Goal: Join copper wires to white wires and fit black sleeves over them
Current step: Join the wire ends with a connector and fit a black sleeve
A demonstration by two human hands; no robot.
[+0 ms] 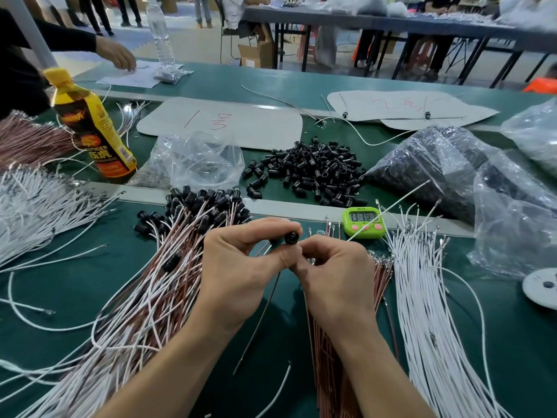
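Black sleeve (291, 237) sits between the two hands in the head view, raised above the green bench (60, 291), its open round end facing the camera, so its long axis runs roughly toward and away from the person. The left hand (241, 260) is nearer to it: the left fingers (271, 226) arch over the top and, with the thumb underneath, pinch the black sleeve. The right hand (334, 267) meets it from the right, just beside the sleeve. The right fingers (319, 242) are curled tight and seem to pinch the white wire (391, 206), which slants up and to the right from behind the knuckles; the contact itself is hidden. A copper wire (265, 309) hangs from between the hands down toward the bench.

As I judge it, the next move feeds the wire ends leftward into the sleeve, so the right hand must keep them in line with that axis.

To the left lie finished pairs (180, 251), to the right loose white wires (422, 297), and behind are spare sleeves (307, 173).
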